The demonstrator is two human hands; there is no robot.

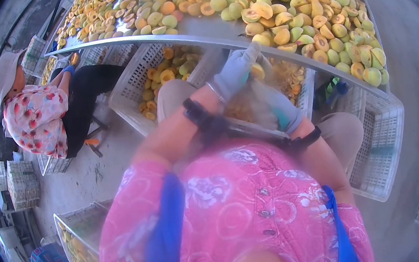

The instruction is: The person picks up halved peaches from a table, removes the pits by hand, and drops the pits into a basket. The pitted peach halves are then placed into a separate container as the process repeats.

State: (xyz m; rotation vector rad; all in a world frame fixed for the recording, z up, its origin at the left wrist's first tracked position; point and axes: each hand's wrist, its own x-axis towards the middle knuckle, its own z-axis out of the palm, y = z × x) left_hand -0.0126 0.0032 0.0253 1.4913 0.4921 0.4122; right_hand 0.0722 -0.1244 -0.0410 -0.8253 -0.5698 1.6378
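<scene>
My left hand (236, 73), in a pale grey glove, is closed with its fingers round a yellow fruit half (256, 72) that looks like peach. Just below it is my right hand (278, 109), gloved in grey with a teal patch, its fingers smeared by motion. Whether it holds a tool I cannot tell. Both hands are over a crate (309, 94) of yellow fruit pieces, in front of the metal table edge (194, 37). Heaped on the table are many halved yellow-green fruits (306, 11), some showing their cut faces.
A white crate (127, 97) with more fruit stands at my left knee, another (383, 153) at my right. To the left sits a person (34, 115) in a hat and flowered top. Further crates (23, 182) are stacked at the far left, with another person (49, 260) below them.
</scene>
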